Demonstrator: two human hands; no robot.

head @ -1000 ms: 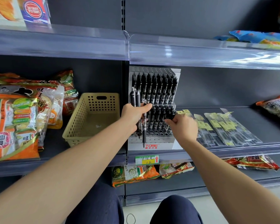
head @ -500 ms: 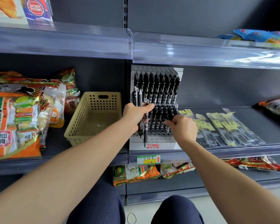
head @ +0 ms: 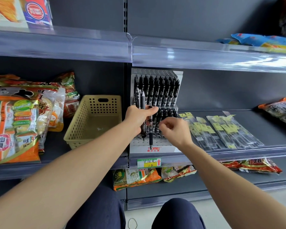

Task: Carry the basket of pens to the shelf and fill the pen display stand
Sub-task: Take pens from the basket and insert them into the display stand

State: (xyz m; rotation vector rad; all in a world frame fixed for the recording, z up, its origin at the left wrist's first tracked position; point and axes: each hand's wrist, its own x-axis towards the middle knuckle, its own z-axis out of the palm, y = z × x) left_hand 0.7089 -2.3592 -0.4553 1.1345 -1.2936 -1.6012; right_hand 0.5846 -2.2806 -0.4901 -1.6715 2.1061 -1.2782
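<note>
Nearest are the person's knees [head: 177,212] in dark blue trousers, with a rubber band [head: 132,223] on the floor between them. Both bare forearms reach up to the middle shelf [head: 262,128].

The left hand [head: 139,118] is clenched round a small bunch of black pens [head: 142,100], held upright in front of the stand's left side. Their clip ends stick up above the fist, and one pen hangs lower than the others, its tip over the white base. The right hand [head: 173,131] hangs just right of it, in front of the lower tier. Its fingers are loosely curled and blurred, and I cannot tell whether they pinch anything.

The pen display stand [head: 155,148] sits at the shelf's front edge. It is a white stepped block with red "TOME" lettering and rows of round holes. The upper tiers are packed with black pens [head: 158,91]; the front rows of holes show open.

The basket [head: 106,104] stands just left of the stand. It is pale yellow perforated plastic with a handle slot, and its floor is bare. Snack bags [head: 15,129] lie further left, and clear refill packets [head: 221,131] lie to the right.
</note>
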